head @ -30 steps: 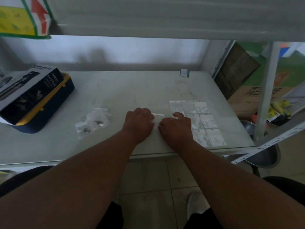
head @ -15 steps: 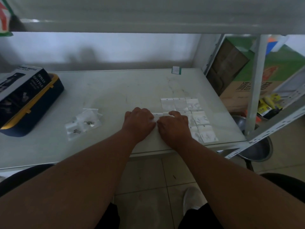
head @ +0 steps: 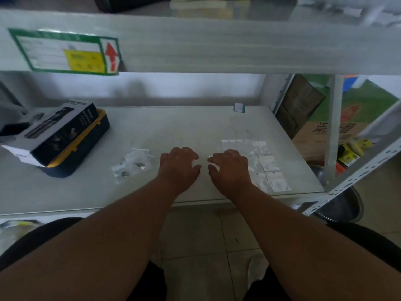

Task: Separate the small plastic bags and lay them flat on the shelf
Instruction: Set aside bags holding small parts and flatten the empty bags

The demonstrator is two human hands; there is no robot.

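Head view: both hands palm-down on shelf (head: 195,127).
Pile (head: 132,162): just left of left hand (head: 179,165), nearer it.
Laid bags (head: 260,161): under right hand (head: 229,168).
Grip: fingers curled, contents unclear.

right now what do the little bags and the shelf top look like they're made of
Small clear bags laid in rows: thin glossy plastic film, apparently; the shelf shows through them. Loose pile of bags: same crinkled film. Pale grey shelf top: smooth, hard, scuffed, probably painted metal or laminate.

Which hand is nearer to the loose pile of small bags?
Left. The left hand is just right of the loose pile. The right hand is farther right, over the flat bags.
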